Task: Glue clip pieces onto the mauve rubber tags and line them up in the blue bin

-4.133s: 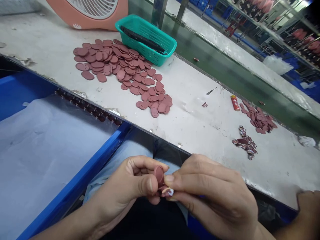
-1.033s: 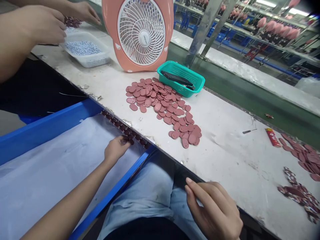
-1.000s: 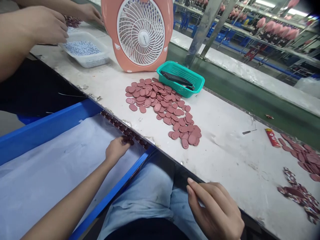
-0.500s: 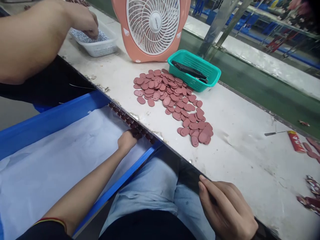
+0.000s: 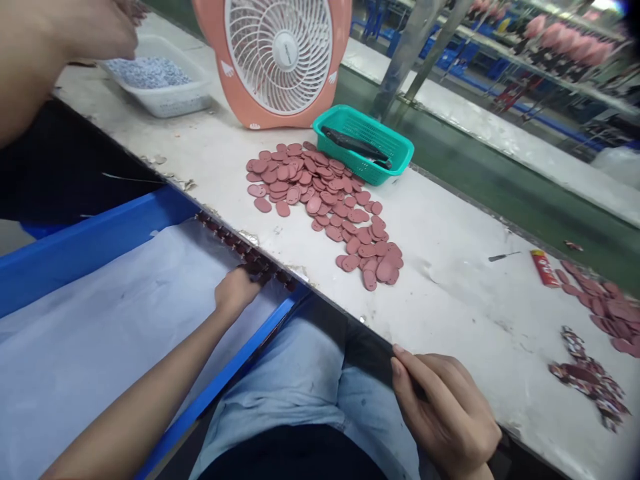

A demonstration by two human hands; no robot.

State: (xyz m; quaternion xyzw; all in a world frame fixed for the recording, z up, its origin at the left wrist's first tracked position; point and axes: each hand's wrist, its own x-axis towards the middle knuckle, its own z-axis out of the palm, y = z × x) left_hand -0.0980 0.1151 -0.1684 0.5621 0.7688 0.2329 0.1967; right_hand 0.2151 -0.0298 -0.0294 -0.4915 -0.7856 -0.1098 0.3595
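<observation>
My left hand [image 5: 235,290] reaches into a blue bin [image 5: 85,237] lined with white sheeting. Its fingers look closed in the shadow at a row of dark red-brown pieces [image 5: 225,235] along the bin's far end, below the table edge; what they grip is hidden. At the table's front edge my right hand [image 5: 447,407] is closed, thumb and fingers pressed together; anything inside it cannot be made out. A pile of flat reddish oval pieces [image 5: 320,193], some with small holes, lies on the white table [image 5: 450,293] between me and the fan.
A coworker's hand [image 5: 95,30] is above a white tub [image 5: 170,103] of small bits. Behind the pile stand a pink fan [image 5: 285,53] and green basket [image 5: 395,170] holding a black item. At right are a thin tool [image 5: 500,257], red tube [image 5: 544,269], more ovals and patterned pieces [image 5: 590,380].
The view has shifted right, showing more of the ovals and patterned pieces there. The coworker's hand has lifted out of the tub. My two hands keep nearly the same places.
</observation>
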